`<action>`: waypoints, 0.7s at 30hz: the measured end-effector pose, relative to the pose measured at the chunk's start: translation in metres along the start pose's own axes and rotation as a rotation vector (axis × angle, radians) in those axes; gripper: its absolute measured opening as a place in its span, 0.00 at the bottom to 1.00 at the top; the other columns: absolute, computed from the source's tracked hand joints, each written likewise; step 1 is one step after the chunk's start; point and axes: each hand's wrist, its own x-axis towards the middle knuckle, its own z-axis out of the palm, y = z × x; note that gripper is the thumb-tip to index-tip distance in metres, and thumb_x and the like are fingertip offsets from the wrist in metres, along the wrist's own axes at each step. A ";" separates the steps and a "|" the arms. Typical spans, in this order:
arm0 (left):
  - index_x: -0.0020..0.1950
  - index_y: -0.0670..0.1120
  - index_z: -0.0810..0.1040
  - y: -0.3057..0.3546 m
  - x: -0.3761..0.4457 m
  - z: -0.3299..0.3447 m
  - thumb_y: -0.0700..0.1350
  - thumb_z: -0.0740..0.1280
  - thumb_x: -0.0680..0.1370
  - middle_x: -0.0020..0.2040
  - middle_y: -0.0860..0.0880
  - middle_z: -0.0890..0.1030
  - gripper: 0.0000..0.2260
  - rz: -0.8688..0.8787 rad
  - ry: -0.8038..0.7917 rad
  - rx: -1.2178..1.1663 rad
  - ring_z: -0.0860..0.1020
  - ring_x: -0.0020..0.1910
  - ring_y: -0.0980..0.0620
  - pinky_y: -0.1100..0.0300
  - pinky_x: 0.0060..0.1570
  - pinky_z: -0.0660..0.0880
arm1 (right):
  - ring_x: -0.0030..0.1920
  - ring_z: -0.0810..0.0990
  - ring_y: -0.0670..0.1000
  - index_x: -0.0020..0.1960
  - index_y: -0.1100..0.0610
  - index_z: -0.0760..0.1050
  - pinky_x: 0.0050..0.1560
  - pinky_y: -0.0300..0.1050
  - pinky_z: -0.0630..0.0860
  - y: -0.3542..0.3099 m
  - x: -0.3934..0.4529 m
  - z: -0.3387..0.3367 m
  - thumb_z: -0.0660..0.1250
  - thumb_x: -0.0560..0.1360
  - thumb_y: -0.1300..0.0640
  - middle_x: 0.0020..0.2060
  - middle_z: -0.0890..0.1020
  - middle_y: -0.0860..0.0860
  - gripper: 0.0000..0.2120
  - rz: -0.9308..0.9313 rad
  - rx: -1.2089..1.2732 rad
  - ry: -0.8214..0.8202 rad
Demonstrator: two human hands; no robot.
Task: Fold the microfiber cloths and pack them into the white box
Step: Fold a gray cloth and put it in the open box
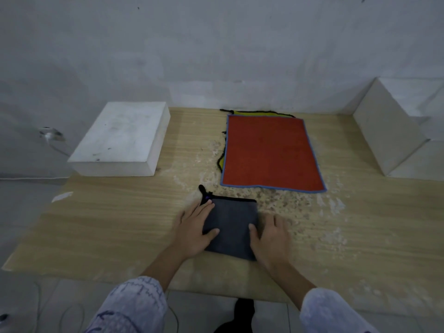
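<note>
A folded dark grey cloth [230, 227] with black trim lies on the wooden table near its front edge. My left hand [194, 231] rests flat on the cloth's left side, fingers straight. My right hand [270, 239] lies flat along the cloth's right edge, its thumb on the fabric. Farther back, a red cloth [269, 152] with a blue border lies spread out flat. Under it, a yellow cloth [222, 159] with black trim shows at the left and far edges. A closed white box [120, 140] stands at the table's back left.
A second white box [384, 126] stands tilted at the back right, against the wall. The wooden table [108, 224] has worn, pale patches around its middle. A cable runs along the tiled floor at the left.
</note>
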 end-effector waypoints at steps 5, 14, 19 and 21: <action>0.62 0.48 0.74 0.016 -0.004 -0.001 0.41 0.68 0.73 0.64 0.51 0.74 0.18 0.081 0.338 -0.220 0.65 0.68 0.53 0.64 0.67 0.59 | 0.55 0.73 0.59 0.52 0.61 0.70 0.52 0.49 0.71 -0.009 0.003 -0.004 0.62 0.76 0.54 0.53 0.75 0.59 0.11 0.078 0.054 -0.094; 0.50 0.47 0.78 0.033 -0.014 -0.008 0.43 0.61 0.79 0.50 0.45 0.81 0.06 -0.262 0.141 -0.988 0.80 0.47 0.49 0.52 0.47 0.77 | 0.39 0.78 0.56 0.36 0.50 0.65 0.40 0.52 0.77 -0.064 0.004 0.000 0.67 0.74 0.56 0.36 0.74 0.52 0.12 0.101 0.558 -0.066; 0.48 0.50 0.79 0.022 -0.016 -0.007 0.44 0.63 0.78 0.46 0.50 0.82 0.05 -0.280 0.095 -0.968 0.79 0.47 0.54 0.61 0.49 0.75 | 0.38 0.76 0.50 0.46 0.59 0.69 0.32 0.34 0.77 -0.073 0.005 0.004 0.58 0.78 0.66 0.42 0.74 0.53 0.04 0.139 0.820 -0.281; 0.52 0.45 0.78 0.012 -0.016 -0.003 0.39 0.64 0.77 0.49 0.49 0.82 0.06 -0.287 0.124 -0.914 0.79 0.51 0.52 0.60 0.51 0.76 | 0.37 0.75 0.51 0.46 0.60 0.70 0.30 0.33 0.74 -0.068 0.009 0.005 0.55 0.77 0.70 0.43 0.74 0.54 0.08 0.096 0.810 -0.266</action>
